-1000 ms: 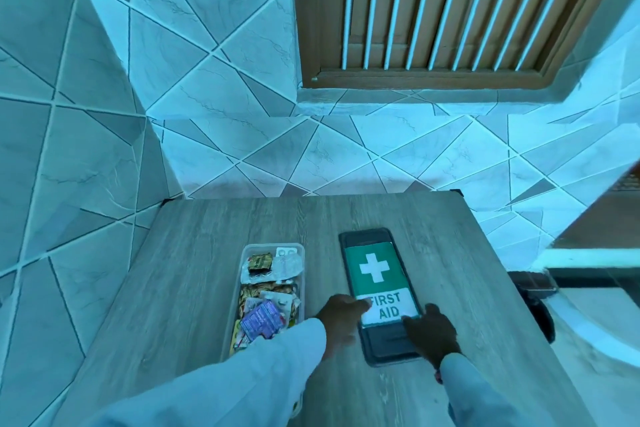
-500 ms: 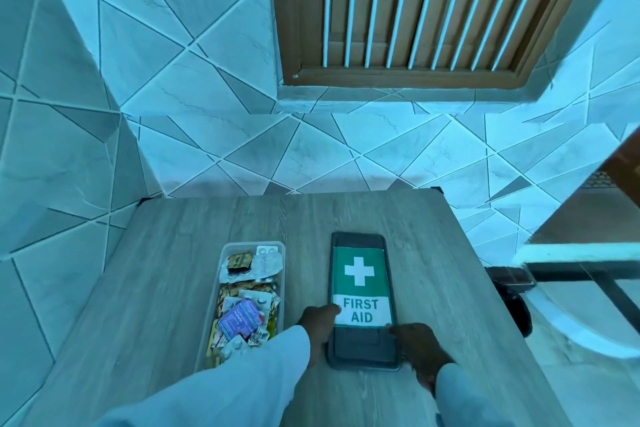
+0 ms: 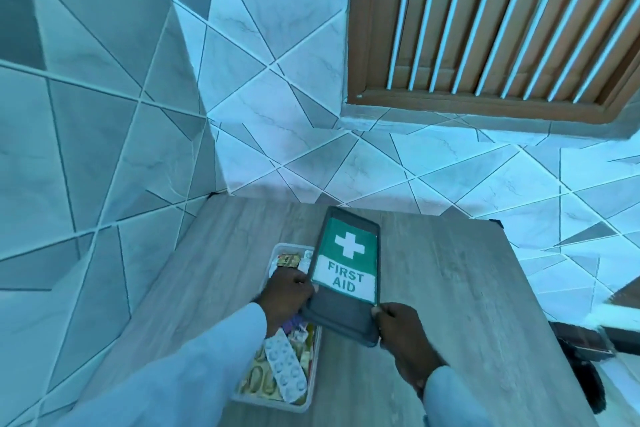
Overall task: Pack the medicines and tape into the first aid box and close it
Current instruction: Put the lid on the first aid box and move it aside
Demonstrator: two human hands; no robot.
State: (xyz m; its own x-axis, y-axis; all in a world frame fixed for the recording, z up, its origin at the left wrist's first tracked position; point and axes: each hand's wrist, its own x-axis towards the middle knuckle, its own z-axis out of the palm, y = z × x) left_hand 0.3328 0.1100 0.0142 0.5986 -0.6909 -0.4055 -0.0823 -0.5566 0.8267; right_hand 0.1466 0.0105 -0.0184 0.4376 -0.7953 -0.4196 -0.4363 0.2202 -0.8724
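A dark grey lid (image 3: pixel 343 312) with a green and white FIRST AID label is held up off the table, tilted, its left edge over the clear plastic box (image 3: pixel 277 404). My left hand (image 3: pixel 285 295) grips the lid's left edge and my right hand (image 3: pixel 401 329) grips its near right corner. The box lies on the wooden table (image 3: pixel 460 305) and holds several medicines, among them a silver blister pack (image 3: pixel 285 369) and yellow sachets (image 3: pixel 258 381). My left arm hides the middle of the box. No tape can be made out.
The table stands in a corner of tiled walls (image 3: pixel 104 149), with a wooden louvred shutter (image 3: pixel 502 28) above at the right. A dark object (image 3: pixel 585 357) sits beyond the table's right edge.
Both hands have lifted the lid from the table beside the box and carried it left, over the box's right side. The camera has swung to the left.
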